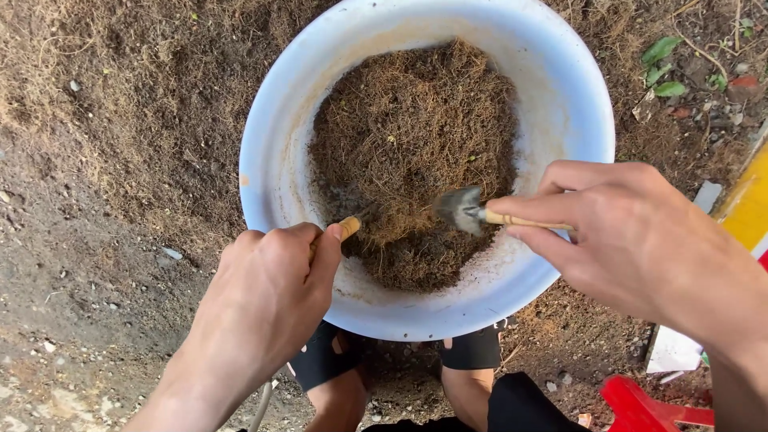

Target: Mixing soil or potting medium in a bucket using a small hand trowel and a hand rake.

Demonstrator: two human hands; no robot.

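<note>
Bright even daylight, soft shadows, mild glare on the white basin (pixel 560 96), sharp focus throughout

Outdoor setting; no walls or furniture in view apart from items noted below. Ground (pixel 96 240) is bare dark-brown soil, lumpy, with small pale stones scattered at left. Dry straw-coloured fibres (pixel 160 72) lie matted over the upper left and along the top edge. A few green leaves (pixel 661 64) sit on the soil at upper right, among twigs and small debris. Yellow edge (pixel 748 208) of some object enters at right, slanted. Red plastic piece (pixel 640 408) lies at lower right, beside a flat white scrap (pixel 672 352). Light is bright, even daylight; shadows soft.
</note>
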